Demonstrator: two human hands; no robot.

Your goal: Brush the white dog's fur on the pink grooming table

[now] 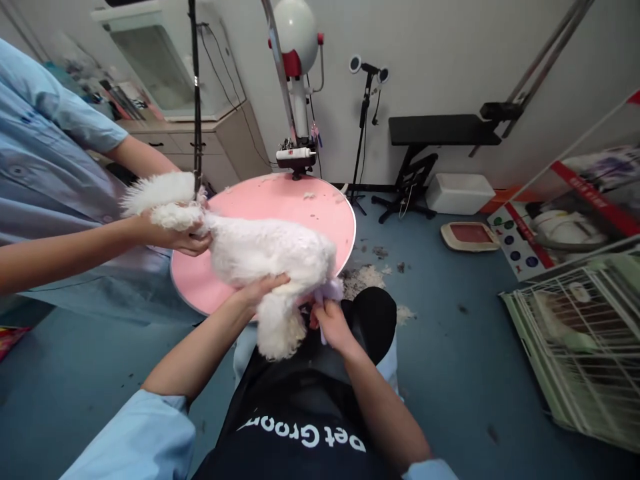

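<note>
A white fluffy dog [270,250] stands at the near edge of a round pink table [300,193], its rump toward me. My left hand [263,288] grips the dog's near flank at the top of a fluffy hind leg [280,327]. My right hand [331,323] is closed around a small lavender thing [330,291] beside the rump; its kind I cannot make out. A co-worker's hands [183,233] hold the dog's head [163,193] at the table's left side.
A grooming arm post [197,100] rises near the head. Behind the table stand a white round machine [296,30], a lamp stand [367,100] and a black bench [443,129]. Cut fur [370,279] litters the blue floor. At right is a wire cage [585,327].
</note>
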